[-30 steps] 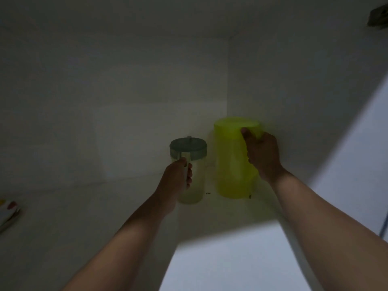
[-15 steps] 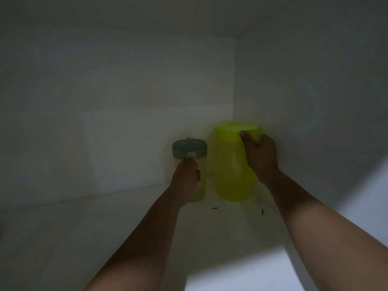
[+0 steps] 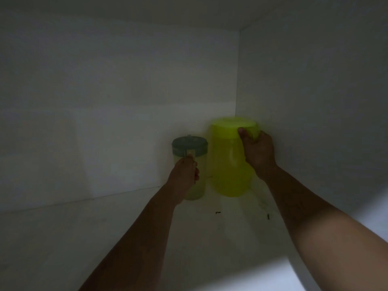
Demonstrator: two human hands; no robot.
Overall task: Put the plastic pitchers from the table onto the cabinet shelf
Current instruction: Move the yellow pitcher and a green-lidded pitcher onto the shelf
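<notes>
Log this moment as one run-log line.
left hand: grips clear pitcher | right hand: grips yellow pitcher | both upright, shelf back-right corner

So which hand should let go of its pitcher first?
Probably the left hand. Its small clear plastic pitcher with the grey lid seems to stand upright on the white cabinet shelf. The right hand grips the tall yellow-green plastic pitcher, which looks blurred.

One head view looks forward, close into the cabinet's (image 3: 294, 80) back-right corner.
</notes>
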